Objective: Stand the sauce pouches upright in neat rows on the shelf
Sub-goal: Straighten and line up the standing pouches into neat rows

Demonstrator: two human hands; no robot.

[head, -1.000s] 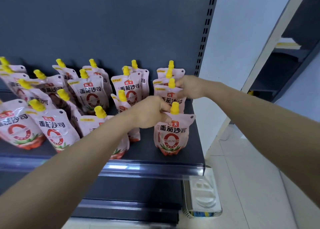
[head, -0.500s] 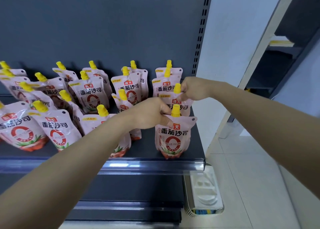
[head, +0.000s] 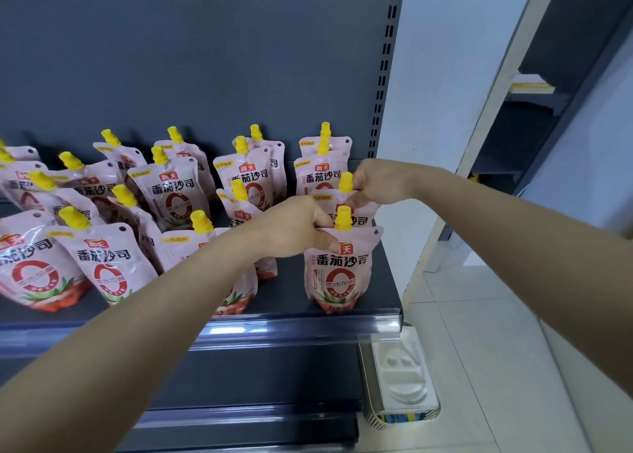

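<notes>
**A:** What sits around the two hands?

**B:** To the left of the left hand [head: 294, 226] is a crowd of leaning pouches [head: 102, 264]. They tilt leftward, with their caps angled up and away. One lies under that forearm and is partly hidden. Beyond both hands rises the dark back panel [head: 205, 58]. The slotted post [head: 383, 75] stands up and beyond the right hand [head: 380, 182]. Below the right forearm, a white tray [head: 400, 374] lies on the tiled floor.

**A:** Is anything in the way?

**B:** The left wrist covers most of the pouch nearest it. To the right of the hands, the shelf [head: 308, 319] simply ends.

**A:** Where is the pouch being handled?

**B:** The front pouch [head: 340, 271] hangs straight down from the left fingertips, and its base rests on the shelf's front edge. Its long axis is vertical, its yellow cap [head: 342, 218] points up, and the printed face looks toward the camera.

**A:** How is it held?

**B:** The left hand pinches its upper left corner, with the thumb on the front and the fingers curled behind. The right hand pinches the top of the second pouch [head: 363, 218], just beside that pouch's cap. It stands directly behind the front pouch, cap up. I cannot tell whether the two touch. Beyond the right hand, two rear pouches [head: 322, 175] stand upright in the same file.
</notes>
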